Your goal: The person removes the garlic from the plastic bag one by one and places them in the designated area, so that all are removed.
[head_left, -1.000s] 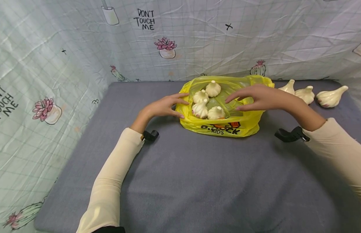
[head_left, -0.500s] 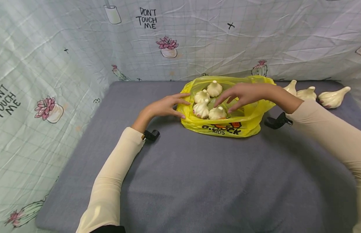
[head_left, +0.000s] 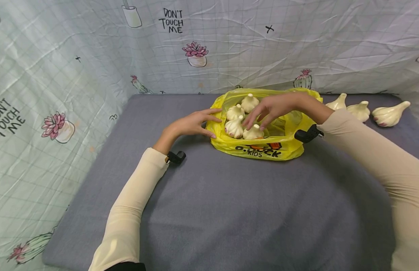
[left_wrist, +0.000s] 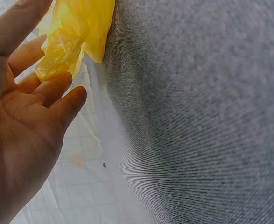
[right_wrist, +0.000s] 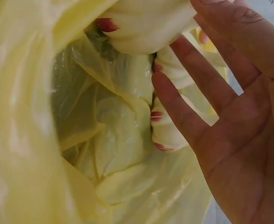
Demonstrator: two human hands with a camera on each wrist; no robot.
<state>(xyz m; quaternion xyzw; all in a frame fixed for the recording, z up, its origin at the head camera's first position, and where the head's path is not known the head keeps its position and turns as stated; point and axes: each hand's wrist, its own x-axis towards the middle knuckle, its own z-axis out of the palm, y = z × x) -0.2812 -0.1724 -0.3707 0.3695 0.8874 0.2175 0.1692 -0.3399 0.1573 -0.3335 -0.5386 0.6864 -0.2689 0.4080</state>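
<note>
A yellow plastic bag (head_left: 226, 146) with KIDS printed on its front lies with its mouth spread, several white garlic bulbs gathered in its left half. My left hand (head_left: 192, 123) rests its spread fingertips against the bag's left rim; the left wrist view shows them by a crumpled yellow fold (left_wrist: 64, 51). Over the bag's mouth, my right hand (head_left: 275, 107) reaches down with fingers extended beside the front garlic bulb (head_left: 252, 132). In the right wrist view, a red-marked garlic bulb (right_wrist: 141, 25) sits at the fingertips, its top cut off by the frame; no fingers curl round it.
Right of the bag lie three more garlic bulbs, the farthest one (head_left: 389, 114) near the table's right side. Grey cloth (head_left: 236, 210) covers the table. A patterned white curtain (head_left: 229, 49) rises behind its back edge. Black wrist cameras (head_left: 309, 134) sit on both wrists.
My right hand has moved left and lower into the bag's mouth, from its right half to the front garlic bulb. My left hand stays at the bag's left rim.
</note>
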